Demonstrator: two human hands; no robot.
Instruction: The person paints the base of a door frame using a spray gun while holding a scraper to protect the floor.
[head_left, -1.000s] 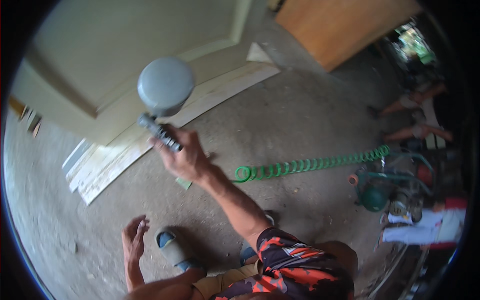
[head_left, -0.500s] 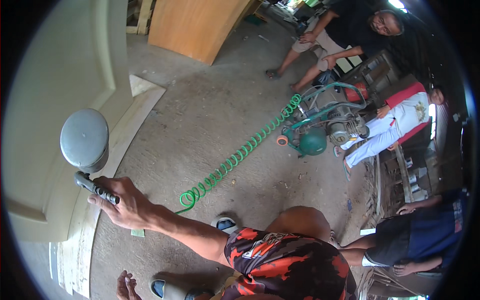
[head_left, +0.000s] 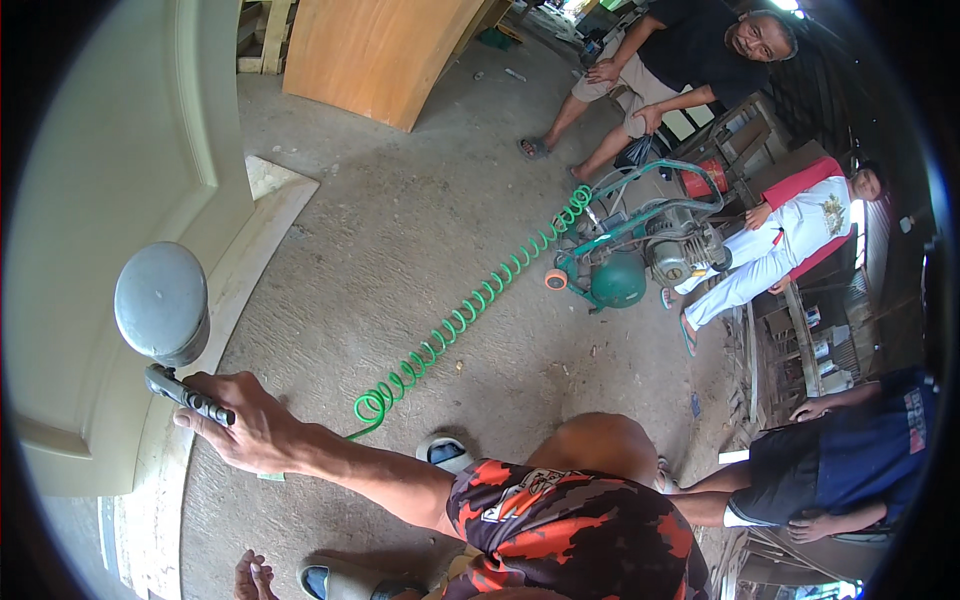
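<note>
My right hand point(head_left: 250, 425), reaching left from the patterned sleeve, is closed around a metal spray gun point(head_left: 190, 396). A round grey cup point(head_left: 160, 300) with a lid sits on top of the gun. It is close to a pale cream panelled door point(head_left: 110, 180), which fills the left side. A coiled green hose point(head_left: 460, 318) runs from the compressor and passes out of sight under my right forearm. My left hand point(head_left: 253, 577) shows only in part at the lower edge, its fingers loosely bent and apart, holding nothing.
A green wheeled air compressor point(head_left: 620, 280) stands on the concrete floor point(head_left: 400, 230). Pale boards point(head_left: 255, 260) lie beneath the door. At the top leans an orange-brown wooden panel point(head_left: 385, 60). Three people, one sitting point(head_left: 700, 60), are along the right side, near stacked wood.
My right hand and the spray gun have shifted slightly down and left in the picture. The whole view has also shifted a little. My left hand stays near the lower edge.
</note>
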